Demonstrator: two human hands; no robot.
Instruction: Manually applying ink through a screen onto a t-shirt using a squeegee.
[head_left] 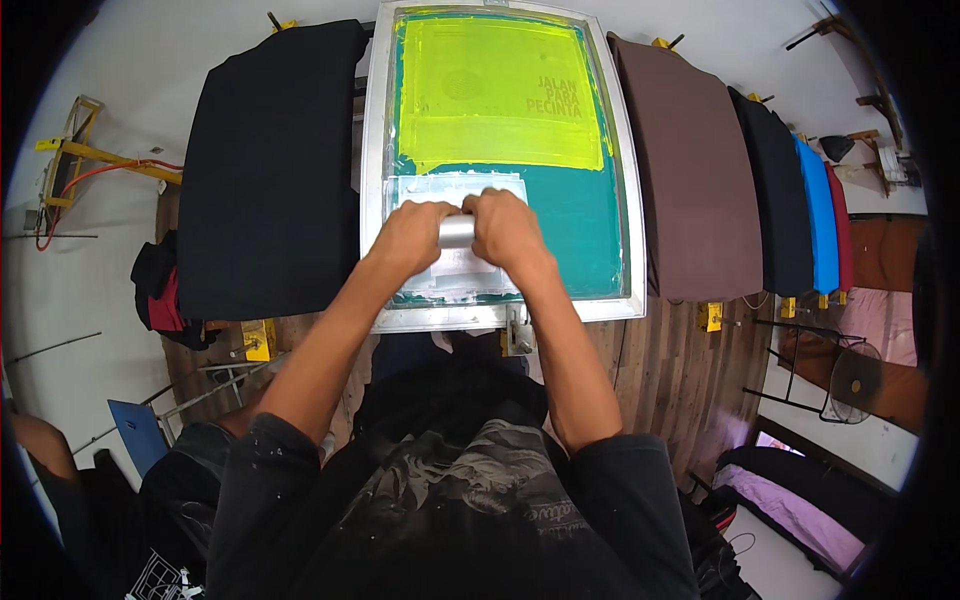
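Observation:
My left hand (408, 240) and my right hand (508, 235) are closed side by side around the silvery handle of a squeegee (457, 232). The squeegee sits over the near part of a printing screen, and my fists hide most of it. Teal mesh (580, 235) fills the screen inside a pale metal frame (630, 200). A bright yellow-green layer (490, 75) covers the far part, with darker lettering and a faint round mark showing in it. Around the squeegee lies a whitish, see-through rectangle (420, 280) with smeared edges.
A black garment on a board (275, 170) stands left of the screen, a brown one (695, 170) right. Farther right are black, blue (818, 215) and red ones. Yellow clamps (711, 317) sit at board ends. A person's arm (45, 445) shows lower left, a fan (853, 385) lower right.

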